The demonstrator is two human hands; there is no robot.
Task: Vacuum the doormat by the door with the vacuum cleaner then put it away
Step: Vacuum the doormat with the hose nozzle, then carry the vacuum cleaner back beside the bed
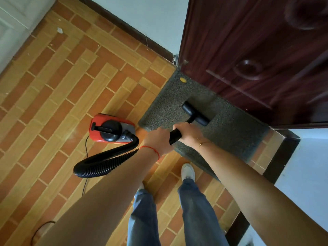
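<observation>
A grey speckled doormat [230, 128] lies against the dark red door [248, 55]. The black floor nozzle [195, 113] of the vacuum rests on the mat's middle. My right hand [190, 133] grips the black wand handle just behind the nozzle. My left hand [158, 141] holds the tube lower down, its fingers hidden behind the hand. The red canister vacuum cleaner [111, 128] sits on the tiled floor left of the mat, with its ribbed black hose [106, 163] looping toward my hands. A small yellow scrap [183, 80] lies on the mat's far corner.
Orange and tan brick-pattern tiles [62, 86] cover the floor. The vacuum's thin black power cord [86, 151] trails toward me on the left. A pale wall with a dark skirting board [134, 31] runs behind. My feet in white shoes [188, 172] stand by the mat's near edge.
</observation>
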